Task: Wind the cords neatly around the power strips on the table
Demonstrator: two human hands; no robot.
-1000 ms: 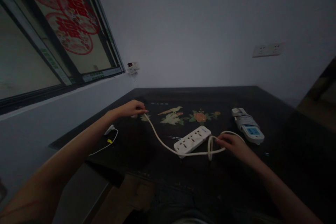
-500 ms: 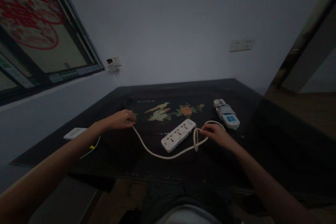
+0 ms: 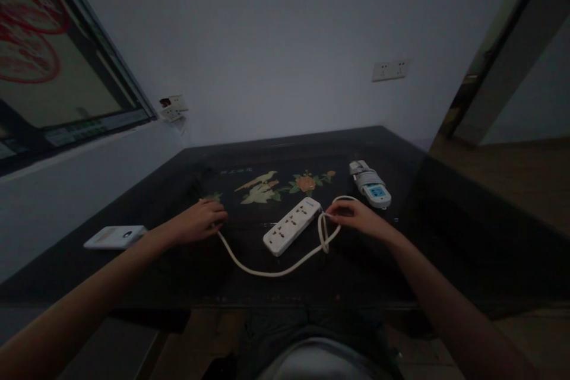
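Observation:
A white power strip lies at a slant on the dark table, its sockets facing up. Its cream power cord loops beside the strip's right end and sags in a curve across the front. My left hand is closed around the cord at the left; whatever end is inside the fingers stays hidden. By the strip's far end, my right hand pinches the looped cord between thumb and fingers. Behind that hand sits a second power strip with a blue socket panel, its grey cord wound round it.
The dark glossy table bears a bird-and-flower picture. A white flat device rests near its left edge, partly behind my left forearm. Wall sockets are at the right, and another socket group hangs by the window.
My left hand has come slightly nearer and lower with the cord, and the cord's front curve sags a little more. My right hand keeps its pinch. The camera view has shifted.

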